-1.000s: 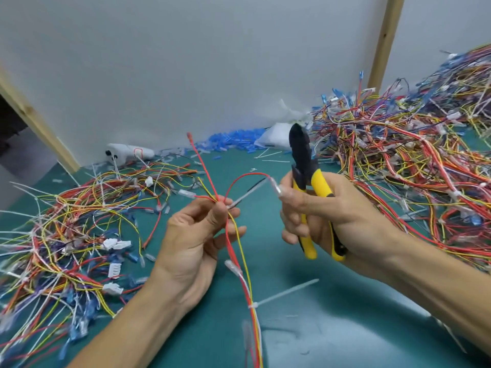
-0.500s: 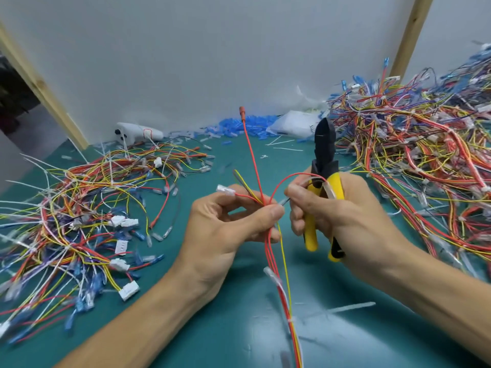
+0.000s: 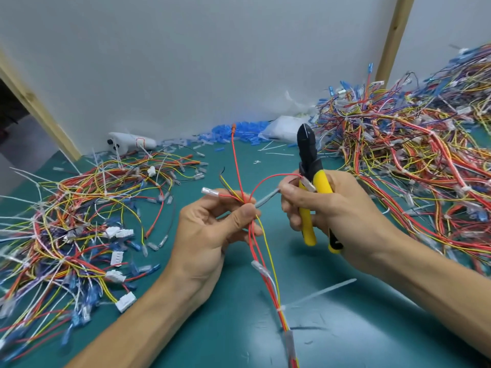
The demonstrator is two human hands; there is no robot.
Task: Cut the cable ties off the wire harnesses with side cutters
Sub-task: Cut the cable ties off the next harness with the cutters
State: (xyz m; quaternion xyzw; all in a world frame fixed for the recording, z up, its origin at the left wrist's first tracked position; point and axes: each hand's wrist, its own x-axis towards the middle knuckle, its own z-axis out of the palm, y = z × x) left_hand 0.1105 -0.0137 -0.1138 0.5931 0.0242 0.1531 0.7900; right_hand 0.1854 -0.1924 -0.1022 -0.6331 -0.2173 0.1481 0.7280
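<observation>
My left hand (image 3: 212,229) pinches a thin harness of red and yellow wires (image 3: 263,258) between thumb and fingers. The harness hangs down toward the near edge, where a white cable tie (image 3: 318,292) still circles it, tail pointing right. My right hand (image 3: 334,213) grips yellow-handled side cutters (image 3: 309,166), black jaws closed and pointing up. Its thumb and forefinger also pinch the end of a pale cable tie tail (image 3: 267,199) that runs from the left hand's pinch point. A red wire loops between both hands.
A loose heap of wires with white connectors (image 3: 74,224) lies on the green mat at left. A larger tangled pile of harnesses (image 3: 414,160) fills the right side. Blue terminals (image 3: 239,131), a white bag and a white device sit along the back wall.
The right hand has drawn slightly away from the left, so the tie tail between them shows longer than half a second ago. The left hand keeps its pinch on the harness.
</observation>
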